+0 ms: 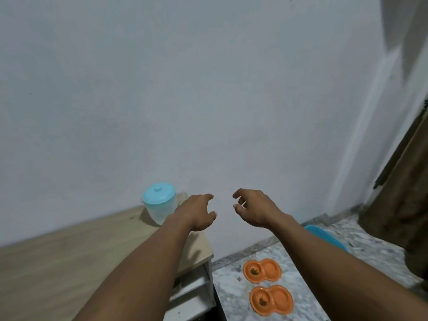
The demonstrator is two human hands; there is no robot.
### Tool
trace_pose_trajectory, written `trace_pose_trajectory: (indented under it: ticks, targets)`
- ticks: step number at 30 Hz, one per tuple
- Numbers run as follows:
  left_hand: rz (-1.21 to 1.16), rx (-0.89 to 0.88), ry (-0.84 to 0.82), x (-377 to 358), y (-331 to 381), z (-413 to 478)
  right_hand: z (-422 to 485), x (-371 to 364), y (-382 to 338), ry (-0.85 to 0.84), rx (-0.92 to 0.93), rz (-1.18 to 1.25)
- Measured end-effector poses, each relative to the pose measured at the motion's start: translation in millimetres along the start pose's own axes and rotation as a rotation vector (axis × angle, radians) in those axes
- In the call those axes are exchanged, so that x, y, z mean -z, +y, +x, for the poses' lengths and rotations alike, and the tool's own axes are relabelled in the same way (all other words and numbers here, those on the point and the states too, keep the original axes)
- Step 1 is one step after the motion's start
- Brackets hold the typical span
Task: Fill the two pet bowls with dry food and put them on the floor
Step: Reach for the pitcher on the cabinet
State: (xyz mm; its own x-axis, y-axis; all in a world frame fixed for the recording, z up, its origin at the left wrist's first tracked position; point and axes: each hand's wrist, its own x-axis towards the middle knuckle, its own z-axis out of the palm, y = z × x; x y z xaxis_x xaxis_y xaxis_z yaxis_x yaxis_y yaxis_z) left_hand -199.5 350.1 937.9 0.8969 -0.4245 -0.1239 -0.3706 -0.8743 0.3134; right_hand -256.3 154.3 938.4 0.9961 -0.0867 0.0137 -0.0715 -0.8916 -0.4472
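Two orange double pet bowls lie on the marbled floor at the lower right, the far bowl (262,270) and the near bowl (271,300). Each has a small brown heap of dry food in its left cup. A clear jar with a light-blue lid (159,203) stands at the back corner of the wooden table, against the wall. My left hand (198,213) hovers just right of the jar, fingers apart, holding nothing. My right hand (253,208) is raised beside it with loosely curled fingers, empty, high above the bowls.
The wooden table (69,258) fills the lower left, with a white drawer front (192,295) under its right edge. A blue plastic tub (324,236) lies on the floor behind my right forearm. A brown curtain (398,200) hangs at the right.
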Motion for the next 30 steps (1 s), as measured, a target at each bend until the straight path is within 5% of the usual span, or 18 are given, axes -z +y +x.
trace_pose_trajectory:
  ticks: [30]
  targets:
    - [-0.058, 0.521, 0.128, 9, -116, 32, 147, -73, -51, -0.268, 0.244, 0.146]
